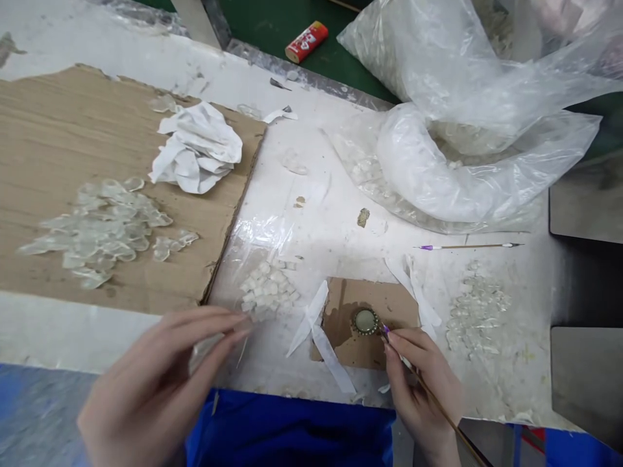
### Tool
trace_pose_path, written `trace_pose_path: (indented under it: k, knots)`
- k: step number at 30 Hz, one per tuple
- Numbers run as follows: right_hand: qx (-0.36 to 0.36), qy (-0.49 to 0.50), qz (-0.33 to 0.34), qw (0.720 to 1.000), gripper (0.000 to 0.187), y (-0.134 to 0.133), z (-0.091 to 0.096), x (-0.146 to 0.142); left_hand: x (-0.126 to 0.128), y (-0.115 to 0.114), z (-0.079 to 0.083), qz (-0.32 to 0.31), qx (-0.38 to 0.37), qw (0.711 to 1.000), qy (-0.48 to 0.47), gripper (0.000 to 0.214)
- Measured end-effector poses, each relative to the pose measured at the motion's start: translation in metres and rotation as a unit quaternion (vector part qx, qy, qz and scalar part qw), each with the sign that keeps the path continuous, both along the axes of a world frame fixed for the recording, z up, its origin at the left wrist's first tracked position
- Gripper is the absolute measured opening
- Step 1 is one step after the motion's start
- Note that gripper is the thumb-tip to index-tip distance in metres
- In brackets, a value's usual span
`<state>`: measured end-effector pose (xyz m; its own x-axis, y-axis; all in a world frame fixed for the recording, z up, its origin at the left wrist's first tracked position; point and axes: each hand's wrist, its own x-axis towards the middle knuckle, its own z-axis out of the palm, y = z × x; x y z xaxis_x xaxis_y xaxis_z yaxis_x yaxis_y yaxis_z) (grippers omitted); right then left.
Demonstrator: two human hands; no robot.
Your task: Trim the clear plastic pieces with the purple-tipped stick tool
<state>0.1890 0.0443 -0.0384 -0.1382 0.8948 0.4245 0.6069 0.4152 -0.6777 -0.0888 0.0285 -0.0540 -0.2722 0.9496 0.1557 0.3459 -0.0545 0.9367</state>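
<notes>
My right hand (423,383) is closed around a thin paintbrush (435,397) with a brown handle and a purple section near its tip. The brush tip meets the right edge of a small dark-rimmed round cap (365,321) with a pale centre. Under the cap lies a square of brown cardboard (396,301) with a dark wet patch, white strips (333,360) at its sides. My left hand (165,383), blurred, pinches thumb and fingertips together; I cannot make out what is between them. Just beyond those fingertips is a pile of small whitish pieces (269,287).
Left, a large cardboard sheet (43,136) carries clear flat pieces (104,224) and crumpled white paper (197,148). Clear bits (477,311) and a second thin brush (474,246) lie right. Plastic bags (438,175) fill the back right. A red cylinder (306,41) lies behind.
</notes>
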Motion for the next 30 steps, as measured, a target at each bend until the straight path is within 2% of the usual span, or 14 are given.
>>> trace_pose_path:
  k: [2,3,6,10,12,14,18,22,26,30]
  knots:
    - [-0.001,-0.011,0.011,1.000,0.036,0.001,-0.001,0.000,0.017,-0.003,0.007,-0.039,0.017,0.998,0.051,0.020]
    - [-0.003,-0.015,0.015,1.000,0.037,0.001,-0.001,-0.001,0.026,-0.004,0.011,-0.053,0.035,0.997,0.045,0.019]
    - [-0.005,-0.021,0.018,1.000,0.037,0.001,-0.003,0.000,0.049,-0.002,0.019,-0.100,0.008,0.993,-0.054,0.024]
    - [0.009,-0.013,0.023,1.000,0.033,0.000,-0.007,0.001,0.064,0.001,0.023,-0.150,-0.072,0.969,-0.180,0.033]
    - [0.008,0.028,0.010,1.000,0.031,-0.004,-0.008,0.002,0.068,0.002,0.024,-0.154,-0.107,0.953,-0.237,0.038]
    - [-0.018,0.113,0.004,0.993,0.028,-0.011,-0.007,0.001,0.073,0.002,0.024,-0.145,-0.122,0.936,-0.297,0.037]
    - [-0.056,0.275,0.048,0.959,0.013,-0.020,0.003,-0.009,0.083,-0.002,0.025,-0.136,-0.162,0.897,-0.389,0.028]
    - [-0.070,0.286,0.093,0.951,0.013,-0.018,0.013,-0.017,0.085,-0.010,0.023,-0.108,-0.183,0.873,-0.440,0.010]
    - [-0.079,0.275,0.124,0.950,0.014,-0.017,0.012,-0.017,0.078,-0.010,0.022,-0.175,-0.178,0.881,-0.402,0.032]
    - [-0.094,0.278,0.134,0.947,0.016,-0.018,0.011,-0.017,0.073,-0.005,0.022,-0.183,-0.142,0.905,-0.357,0.042]
